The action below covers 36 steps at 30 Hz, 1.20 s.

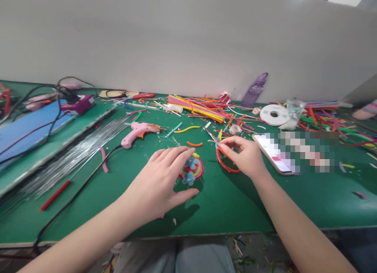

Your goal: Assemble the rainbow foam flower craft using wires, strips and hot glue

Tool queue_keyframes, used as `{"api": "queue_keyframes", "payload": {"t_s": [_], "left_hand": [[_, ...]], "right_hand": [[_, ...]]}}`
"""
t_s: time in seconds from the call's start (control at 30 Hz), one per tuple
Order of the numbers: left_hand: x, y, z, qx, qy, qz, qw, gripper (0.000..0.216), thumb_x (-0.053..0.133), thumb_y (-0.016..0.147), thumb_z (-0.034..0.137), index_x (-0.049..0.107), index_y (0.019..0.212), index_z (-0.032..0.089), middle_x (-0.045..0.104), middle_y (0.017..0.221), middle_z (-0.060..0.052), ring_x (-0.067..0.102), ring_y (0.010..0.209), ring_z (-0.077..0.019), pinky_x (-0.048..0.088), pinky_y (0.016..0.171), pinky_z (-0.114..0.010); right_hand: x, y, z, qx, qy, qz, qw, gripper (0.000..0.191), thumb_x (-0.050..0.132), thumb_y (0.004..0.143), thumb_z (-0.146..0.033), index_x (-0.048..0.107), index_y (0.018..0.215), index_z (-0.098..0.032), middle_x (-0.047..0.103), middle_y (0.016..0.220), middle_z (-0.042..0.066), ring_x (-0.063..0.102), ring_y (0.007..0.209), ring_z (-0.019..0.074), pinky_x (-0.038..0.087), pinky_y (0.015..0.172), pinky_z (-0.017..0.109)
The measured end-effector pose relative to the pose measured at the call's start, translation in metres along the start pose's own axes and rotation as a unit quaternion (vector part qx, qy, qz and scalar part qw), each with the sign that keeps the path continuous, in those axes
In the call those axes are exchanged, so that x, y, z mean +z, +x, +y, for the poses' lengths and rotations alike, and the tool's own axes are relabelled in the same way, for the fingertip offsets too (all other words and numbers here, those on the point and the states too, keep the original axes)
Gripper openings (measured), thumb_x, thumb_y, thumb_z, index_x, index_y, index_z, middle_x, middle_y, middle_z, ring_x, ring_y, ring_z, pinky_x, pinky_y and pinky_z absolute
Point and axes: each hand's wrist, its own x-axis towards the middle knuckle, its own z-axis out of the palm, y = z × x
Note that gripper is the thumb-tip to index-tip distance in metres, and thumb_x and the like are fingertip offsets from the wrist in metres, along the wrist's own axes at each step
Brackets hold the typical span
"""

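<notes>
Apparently at a handling step: holding the left hand wide around a small blue-flowered ornament on the green table, with the right hand at red-handled scissors, grip impossible to tell. For grasping, calling for narrower left fingers. Nearby, glue gun, colourful strips, phone; behind, pale wall.

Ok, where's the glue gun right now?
In the head view, the pink glue gun lies left of centre on the green table, beyond the left hand and right of the shiny strands.
</notes>
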Motion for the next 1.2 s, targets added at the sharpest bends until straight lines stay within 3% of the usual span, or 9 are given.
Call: {"api": "queue_keyframes", "payload": {"t_s": [0.17,0.33,0.57,0.7,0.83,1.03,1.2], "left_hand": [[0.013,-0.002,0.005,-0.027,0.013,0.019,0.999,0.059,0.057,0.085,0.047,0.038,0.136,0.022,0.054,0.133,-0.012,0.051,0.120,-0.0288,0.041,0.098,-0.045],[0.013,-0.002,0.004,-0.026,0.021,0.017,0.999,0.049,0.053,0.089,0.041,0.041,0.131,0.020,0.056,0.129,-0.011,0.053,0.118,-0.0262,0.040,0.097,-0.043],[0.006,-0.003,-0.002,-0.030,0.009,0.022,0.999,0.043,0.052,0.090,0.037,0.042,0.128,0.019,0.056,0.128,-0.009,0.051,0.119,-0.0227,0.039,0.099,-0.039],[0.008,-0.005,-0.002,-0.026,0.011,0.019,0.999,0.056,0.058,0.086,0.045,0.040,0.131,0.018,0.054,0.131,-0.010,0.050,0.121,-0.0232,0.038,0.100,-0.038],[0.012,-0.005,0.000,-0.047,0.020,0.004,0.999,0.066,0.063,0.082,0.046,0.036,0.135,0.018,0.053,0.134,-0.011,0.049,0.123,-0.0244,0.038,0.100,-0.040],[0.013,0.002,0.003,-0.073,0.049,-0.009,0.996,0.060,0.057,0.086,0.042,0.035,0.136,0.017,0.055,0.133,-0.012,0.052,0.118,-0.0271,0.039,0.095,-0.044],[0.011,0.008,0.004,-0.087,0.042,-0.021,0.995,0.047,0.055,0.087,0.042,0.044,0.127,0.019,0.061,0.123,-0.008,0.058,0.108,-0.0259,0.041,0.089,-0.043]], "right_hand": [[-0.004,-0.011,-0.006,-0.056,-0.073,-0.004,0.996,0.007,0.062,0.080,-0.026,0.068,0.081,-0.023,0.071,0.079,0.002,0.066,0.072,0.0171,0.053,0.070,0.031],[-0.006,-0.029,-0.012,-0.148,-0.143,0.016,0.978,0.008,0.057,0.084,-0.018,0.062,0.079,-0.023,0.068,0.078,0.001,0.065,0.073,0.0155,0.051,0.070,0.028],[-0.010,-0.046,-0.011,-0.310,-0.194,0.053,0.929,0.015,0.062,0.079,-0.006,0.060,0.086,-0.019,0.068,0.078,0.004,0.064,0.074,0.0165,0.052,0.070,0.031],[-0.007,-0.049,-0.012,-0.365,-0.221,0.033,0.904,0.018,0.066,0.075,-0.003,0.060,0.086,-0.015,0.068,0.078,0.007,0.063,0.073,0.0179,0.052,0.069,0.033],[-0.003,-0.048,-0.012,-0.382,-0.230,0.033,0.894,0.019,0.067,0.074,-0.003,0.060,0.087,-0.015,0.069,0.077,0.006,0.064,0.073,0.0182,0.052,0.069,0.034],[-0.005,-0.049,-0.010,-0.382,-0.224,0.037,0.896,0.020,0.068,0.073,-0.002,0.061,0.088,-0.015,0.069,0.077,0.007,0.064,0.072,0.0182,0.052,0.068,0.034],[-0.005,-0.049,-0.008,-0.378,-0.228,0.037,0.897,0.020,0.068,0.073,-0.002,0.061,0.088,-0.015,0.069,0.077,0.007,0.064,0.072,0.0182,0.053,0.068,0.034]]}}
